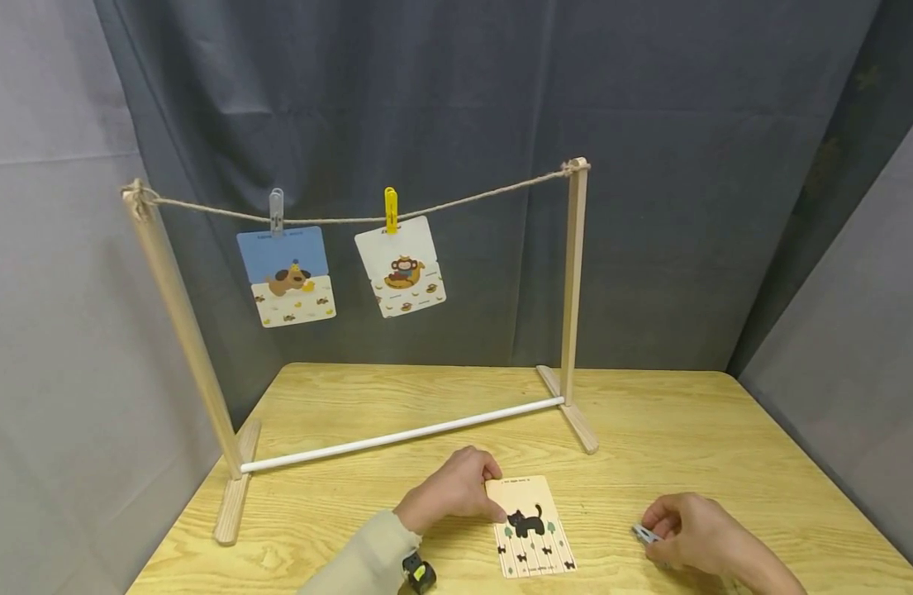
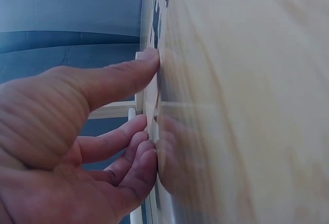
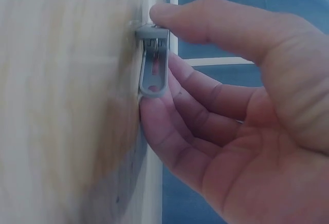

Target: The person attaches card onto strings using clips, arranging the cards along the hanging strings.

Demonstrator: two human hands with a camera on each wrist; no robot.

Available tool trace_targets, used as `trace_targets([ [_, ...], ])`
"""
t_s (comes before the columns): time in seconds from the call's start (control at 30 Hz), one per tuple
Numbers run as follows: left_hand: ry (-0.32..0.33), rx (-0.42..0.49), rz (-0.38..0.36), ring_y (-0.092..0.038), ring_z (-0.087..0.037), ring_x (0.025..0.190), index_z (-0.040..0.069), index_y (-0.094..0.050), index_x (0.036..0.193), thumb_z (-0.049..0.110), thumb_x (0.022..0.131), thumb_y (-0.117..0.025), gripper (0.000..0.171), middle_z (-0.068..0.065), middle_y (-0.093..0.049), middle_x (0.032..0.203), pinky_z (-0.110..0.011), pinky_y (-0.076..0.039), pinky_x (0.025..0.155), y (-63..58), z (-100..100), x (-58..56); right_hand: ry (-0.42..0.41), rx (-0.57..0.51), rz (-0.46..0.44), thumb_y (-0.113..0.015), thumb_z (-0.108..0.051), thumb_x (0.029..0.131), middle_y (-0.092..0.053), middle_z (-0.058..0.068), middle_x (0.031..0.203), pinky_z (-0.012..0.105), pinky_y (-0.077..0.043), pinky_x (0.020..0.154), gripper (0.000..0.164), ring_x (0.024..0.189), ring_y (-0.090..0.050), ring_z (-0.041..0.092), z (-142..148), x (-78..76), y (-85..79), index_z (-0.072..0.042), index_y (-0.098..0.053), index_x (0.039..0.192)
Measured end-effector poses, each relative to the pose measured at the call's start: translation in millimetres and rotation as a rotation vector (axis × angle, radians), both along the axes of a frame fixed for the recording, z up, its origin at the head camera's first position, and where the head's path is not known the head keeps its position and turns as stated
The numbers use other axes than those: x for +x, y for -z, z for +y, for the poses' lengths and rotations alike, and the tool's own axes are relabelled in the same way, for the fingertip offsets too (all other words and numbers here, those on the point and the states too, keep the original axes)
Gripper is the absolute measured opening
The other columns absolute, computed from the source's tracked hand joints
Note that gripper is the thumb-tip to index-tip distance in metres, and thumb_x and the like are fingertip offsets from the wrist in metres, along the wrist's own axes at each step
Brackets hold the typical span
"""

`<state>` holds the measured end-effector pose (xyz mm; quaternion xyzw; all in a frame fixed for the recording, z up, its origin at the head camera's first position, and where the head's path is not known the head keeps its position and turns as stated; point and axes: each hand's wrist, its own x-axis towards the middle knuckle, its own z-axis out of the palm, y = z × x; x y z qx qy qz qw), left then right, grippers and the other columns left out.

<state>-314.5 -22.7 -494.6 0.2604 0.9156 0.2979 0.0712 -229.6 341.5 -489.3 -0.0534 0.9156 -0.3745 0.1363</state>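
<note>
A cream card with a black cat (image 1: 526, 529) lies on the table in the head view. My left hand (image 1: 456, 489) holds it by its left edge, and in the left wrist view the thumb (image 2: 128, 75) touches the card while curled fingers meet the tabletop at the edge. To the right, my right hand (image 1: 697, 533) pinches a grey clothespin (image 1: 645, 534). The right wrist view shows this clothespin (image 3: 154, 62) between the thumb and the fingers, close against the tabletop.
Behind the hands stands a wooden frame (image 1: 573, 289) with a white bottom bar (image 1: 404, 434) and a rope (image 1: 486, 195). A clear clothespin (image 1: 276, 211) holds a dog card (image 1: 288, 277) there; a yellow clothespin (image 1: 391, 211) holds a monkey card (image 1: 401, 268). Dark curtains (image 1: 672, 182) hang behind the table (image 1: 649, 413).
</note>
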Motion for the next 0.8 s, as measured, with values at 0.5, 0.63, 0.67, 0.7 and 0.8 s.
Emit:
trace_targets([
  [0.5, 0.017, 0.013, 0.004, -0.053, -0.007, 0.089, 0.010, -0.072, 0.108, 0.027, 0.068, -0.100, 0.052, 0.001, -0.063, 0.101, -0.026, -0.049, 0.082, 1.0, -0.4, -2.9, 0.048, 0.044, 0.053, -0.085, -0.015, 0.085, -0.065, 0.001, 0.088, 0.028, -0.050, 0.064, 0.020, 0.081, -0.058, 0.019, -3.5, -0.3, -1.6, -0.009, -0.072, 0.098],
  [0.63, 0.020, 0.024, -0.016, -0.058, -0.010, 0.093, 0.009, -0.070, 0.110, 0.026, 0.070, -0.099, 0.051, -0.001, -0.066, 0.104, -0.028, -0.052, 0.083, 1.1, -1.1, -3.9, 0.074, 0.068, 0.056, -0.084, -0.025, 0.088, -0.066, 0.001, 0.088, 0.030, -0.050, 0.065, 0.020, 0.082, -0.059, 0.018, -4.6, -0.3, -3.1, -0.011, -0.072, 0.098],
  [0.67, 0.023, 0.026, -0.018, -0.059, -0.010, 0.093, 0.009, -0.070, 0.110, 0.026, 0.071, -0.098, 0.051, -0.001, -0.067, 0.105, -0.028, -0.052, 0.083, 1.2, -1.2, -4.1, 0.085, 0.077, 0.059, -0.083, -0.026, 0.088, -0.066, 0.000, 0.089, 0.030, -0.050, 0.066, 0.020, 0.083, -0.060, 0.018, -4.9, -0.3, -3.7, -0.012, -0.072, 0.098],
  [0.7, 0.026, 0.028, -0.021, -0.059, -0.011, 0.094, 0.009, -0.070, 0.110, 0.025, 0.071, -0.098, 0.051, -0.002, -0.067, 0.105, -0.028, -0.052, 0.083, 1.5, -1.2, -4.3, 0.095, 0.086, 0.067, -0.083, -0.028, 0.088, -0.066, 0.000, 0.089, 0.031, -0.051, 0.067, 0.021, 0.084, -0.061, 0.017, -5.3, -0.3, -4.4, -0.013, -0.073, 0.098],
  [0.8, 0.028, 0.035, -0.027, -0.059, -0.011, 0.094, 0.009, -0.069, 0.111, 0.025, 0.071, -0.098, 0.051, -0.002, -0.067, 0.105, -0.028, -0.053, 0.084, 1.9, -1.1, -4.3, 0.129, 0.096, 0.082, -0.082, -0.033, 0.089, -0.068, -0.001, 0.091, 0.035, -0.054, 0.071, 0.023, 0.087, -0.064, 0.017, -5.8, -0.9, -6.2, -0.014, -0.073, 0.099],
])
